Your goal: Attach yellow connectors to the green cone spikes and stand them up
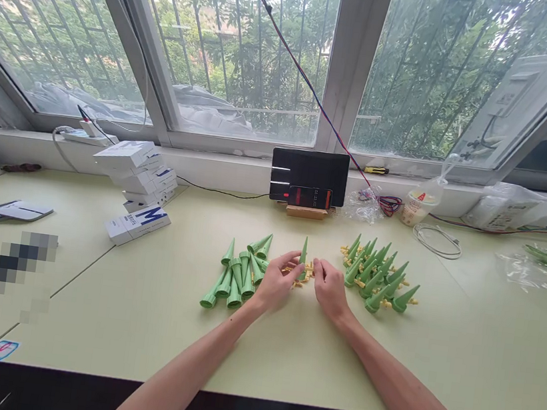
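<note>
My left hand [277, 283] is closed around a green plant-watering spike [304, 251], its pointed tip up. Just to the right, my right hand [331, 290] pinches its thumb and fingers at a small yellow valve [310, 272] beside the spike; the fingers partly hide it. Several more small yellow valves [299, 284] lie on the table under and between my hands. Left of my left hand is a loose pile of green spikes [236, 277] with no yellow parts showing. Right of my right hand stand several green spikes with yellow valves [378, 276], upright in rows.
A phone [309, 197] leans on a black panel [309, 166] at the back of the table [252, 364]. White boxes [137, 224] are stacked at the left. Towards the right are a drink cup [417, 207], a coiled white cable [437, 242] and plastic bags [509, 208].
</note>
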Demonstrator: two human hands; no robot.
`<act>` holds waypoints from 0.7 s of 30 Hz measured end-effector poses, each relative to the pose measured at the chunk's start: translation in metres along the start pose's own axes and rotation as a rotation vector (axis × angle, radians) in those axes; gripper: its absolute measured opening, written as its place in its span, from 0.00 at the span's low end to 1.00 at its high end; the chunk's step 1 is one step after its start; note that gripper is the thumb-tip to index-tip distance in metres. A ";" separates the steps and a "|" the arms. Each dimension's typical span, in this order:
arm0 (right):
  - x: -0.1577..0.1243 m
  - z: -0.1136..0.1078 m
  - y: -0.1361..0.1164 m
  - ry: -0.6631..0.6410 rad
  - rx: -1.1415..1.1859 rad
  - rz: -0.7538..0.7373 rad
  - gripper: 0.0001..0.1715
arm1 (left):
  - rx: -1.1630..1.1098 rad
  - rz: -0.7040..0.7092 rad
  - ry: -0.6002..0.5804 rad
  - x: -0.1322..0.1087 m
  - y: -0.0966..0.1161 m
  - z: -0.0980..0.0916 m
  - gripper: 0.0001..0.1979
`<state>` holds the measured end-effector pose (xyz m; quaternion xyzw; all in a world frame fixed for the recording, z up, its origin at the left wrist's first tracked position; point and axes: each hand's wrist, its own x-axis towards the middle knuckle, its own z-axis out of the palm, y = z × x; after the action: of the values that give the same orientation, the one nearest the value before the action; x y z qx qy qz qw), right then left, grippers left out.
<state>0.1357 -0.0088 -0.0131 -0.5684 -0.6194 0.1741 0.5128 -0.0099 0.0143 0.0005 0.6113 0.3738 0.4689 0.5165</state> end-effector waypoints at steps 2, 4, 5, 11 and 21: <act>0.001 -0.001 0.001 0.005 0.000 0.006 0.27 | -0.005 0.007 -0.004 0.000 0.000 0.000 0.18; 0.001 -0.001 0.002 0.005 -0.003 0.009 0.27 | 0.009 0.022 0.012 0.000 0.000 0.000 0.17; 0.002 -0.001 0.002 0.004 -0.005 0.008 0.27 | 0.025 0.038 0.023 0.001 0.000 0.000 0.16; 0.003 0.000 0.003 -0.003 -0.007 0.019 0.27 | 0.193 0.177 0.056 0.002 -0.002 -0.002 0.12; 0.007 -0.002 0.006 -0.083 0.007 -0.023 0.26 | 0.218 0.146 0.046 -0.002 -0.001 -0.001 0.13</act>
<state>0.1415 -0.0018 -0.0143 -0.5516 -0.6461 0.1939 0.4906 -0.0109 0.0129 -0.0010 0.6785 0.3886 0.4757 0.4028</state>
